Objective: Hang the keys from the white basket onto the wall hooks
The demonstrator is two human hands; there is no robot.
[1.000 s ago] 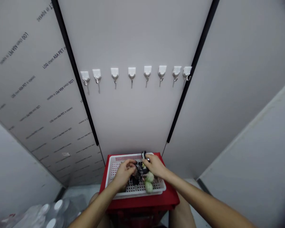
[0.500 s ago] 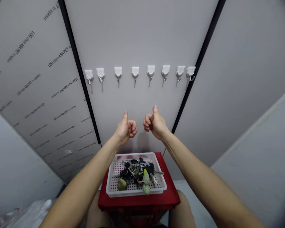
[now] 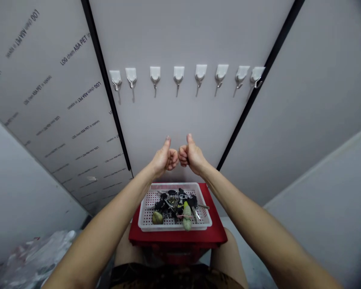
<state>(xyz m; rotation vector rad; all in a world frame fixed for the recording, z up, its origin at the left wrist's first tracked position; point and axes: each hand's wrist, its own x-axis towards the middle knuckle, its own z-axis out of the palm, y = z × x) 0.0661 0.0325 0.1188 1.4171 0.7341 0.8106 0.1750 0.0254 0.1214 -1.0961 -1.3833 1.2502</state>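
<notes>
My left hand (image 3: 165,157) and my right hand (image 3: 191,155) are raised side by side in front of the wall, knuckles almost touching. On each, the thumb points up and the fingers are curled into a fist with nothing visible inside. Below them, a white plastic basket (image 3: 142,224) with a perforated bottom holds a pile of keys (image 3: 168,202) with black heads. Among the keys lie a green, cactus-like ornament (image 3: 187,216) and a rounded yellow-green piece (image 3: 157,218). A row of several white wall hooks (image 3: 178,73) with metal prongs runs above my hands.
The basket stands on a red-covered stool (image 3: 174,237) between my knees. Black strips (image 3: 108,88) edge the wall panel on both sides. Crumpled clear plastic (image 3: 39,257) lies at the lower left. A lettered panel (image 3: 63,104) rises on the left.
My two fists have come closer together, thumbs still up. The view has tilted down, so the hooks and the basket sit higher in the picture. The basket's contents look the same.
</notes>
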